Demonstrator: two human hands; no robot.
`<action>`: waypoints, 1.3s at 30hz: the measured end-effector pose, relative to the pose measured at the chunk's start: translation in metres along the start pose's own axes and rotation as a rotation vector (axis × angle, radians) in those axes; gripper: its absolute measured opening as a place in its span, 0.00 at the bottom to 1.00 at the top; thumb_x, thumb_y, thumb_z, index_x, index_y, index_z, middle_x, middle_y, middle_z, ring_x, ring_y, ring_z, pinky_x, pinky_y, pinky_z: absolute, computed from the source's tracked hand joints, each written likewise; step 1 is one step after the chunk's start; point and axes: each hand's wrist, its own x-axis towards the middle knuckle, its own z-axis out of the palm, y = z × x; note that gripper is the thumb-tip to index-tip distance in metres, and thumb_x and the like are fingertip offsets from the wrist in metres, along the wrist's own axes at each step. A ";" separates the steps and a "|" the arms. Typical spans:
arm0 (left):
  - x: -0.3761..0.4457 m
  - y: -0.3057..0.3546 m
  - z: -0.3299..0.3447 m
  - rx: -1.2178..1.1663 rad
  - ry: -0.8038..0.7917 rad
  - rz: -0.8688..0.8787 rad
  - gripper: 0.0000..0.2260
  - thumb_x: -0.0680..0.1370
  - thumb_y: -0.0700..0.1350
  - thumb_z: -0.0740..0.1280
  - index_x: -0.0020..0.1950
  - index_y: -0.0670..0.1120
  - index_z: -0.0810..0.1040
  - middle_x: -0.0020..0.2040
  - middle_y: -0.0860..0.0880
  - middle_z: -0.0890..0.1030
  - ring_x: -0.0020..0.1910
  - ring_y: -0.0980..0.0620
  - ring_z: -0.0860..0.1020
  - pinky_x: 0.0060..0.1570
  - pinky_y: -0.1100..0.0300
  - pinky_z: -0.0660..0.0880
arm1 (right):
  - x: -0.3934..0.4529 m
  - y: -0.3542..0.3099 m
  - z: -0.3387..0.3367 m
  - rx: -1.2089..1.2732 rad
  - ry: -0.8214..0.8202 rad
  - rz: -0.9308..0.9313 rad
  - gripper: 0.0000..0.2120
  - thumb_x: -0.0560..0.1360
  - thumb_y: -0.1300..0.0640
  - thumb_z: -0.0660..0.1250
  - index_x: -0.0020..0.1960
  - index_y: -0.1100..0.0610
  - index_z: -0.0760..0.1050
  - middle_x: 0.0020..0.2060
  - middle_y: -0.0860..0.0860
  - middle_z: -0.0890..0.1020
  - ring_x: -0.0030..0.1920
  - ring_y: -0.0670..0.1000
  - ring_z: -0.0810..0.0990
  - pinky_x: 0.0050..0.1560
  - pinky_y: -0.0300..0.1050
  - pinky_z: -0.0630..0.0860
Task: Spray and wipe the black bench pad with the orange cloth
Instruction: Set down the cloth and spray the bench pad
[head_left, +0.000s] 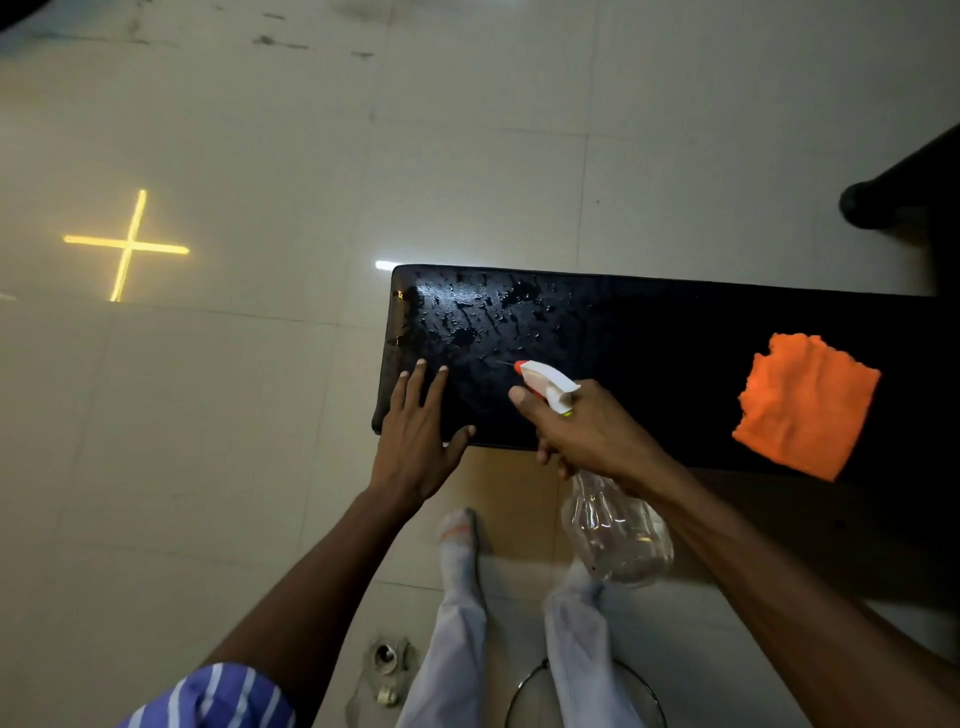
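Observation:
The black bench pad (649, 332) runs from the middle to the right edge, its left end wet with droplets. My left hand (418, 436) lies flat on the pad's near left corner, fingers spread. My right hand (592, 436) grips a clear spray bottle (615, 530) by the neck, with its white and orange nozzle (540, 382) pointing left over the wet patch. The orange cloth (808, 405) lies loosely folded on the pad to the right, apart from both hands.
Pale glossy floor tiles (260, 156) surround the bench, with a yellow cross-shaped light reflection (127, 247) at left. A dark object (893, 197) sits at the upper right. My legs (462, 597) and a wire ring (524, 696) are below the bench.

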 end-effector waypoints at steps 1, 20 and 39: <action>0.000 0.001 0.000 -0.007 -0.003 -0.005 0.38 0.81 0.58 0.67 0.85 0.47 0.53 0.85 0.44 0.51 0.85 0.40 0.49 0.82 0.42 0.56 | -0.004 0.002 -0.001 0.015 -0.021 -0.016 0.24 0.82 0.40 0.66 0.76 0.43 0.72 0.33 0.53 0.86 0.38 0.60 0.88 0.31 0.45 0.80; 0.026 0.120 0.049 0.145 -0.165 0.309 0.39 0.82 0.59 0.65 0.85 0.49 0.48 0.86 0.46 0.47 0.85 0.42 0.45 0.81 0.44 0.56 | -0.068 0.110 -0.060 0.247 0.368 0.096 0.23 0.81 0.41 0.68 0.76 0.36 0.69 0.26 0.49 0.79 0.27 0.44 0.78 0.26 0.39 0.75; 0.044 0.258 0.101 0.070 -0.277 0.455 0.33 0.82 0.57 0.66 0.83 0.46 0.60 0.82 0.45 0.60 0.81 0.41 0.58 0.79 0.45 0.62 | -0.121 0.170 -0.209 0.390 0.930 -0.254 0.15 0.82 0.43 0.65 0.56 0.55 0.72 0.49 0.55 0.81 0.57 0.55 0.83 0.66 0.51 0.79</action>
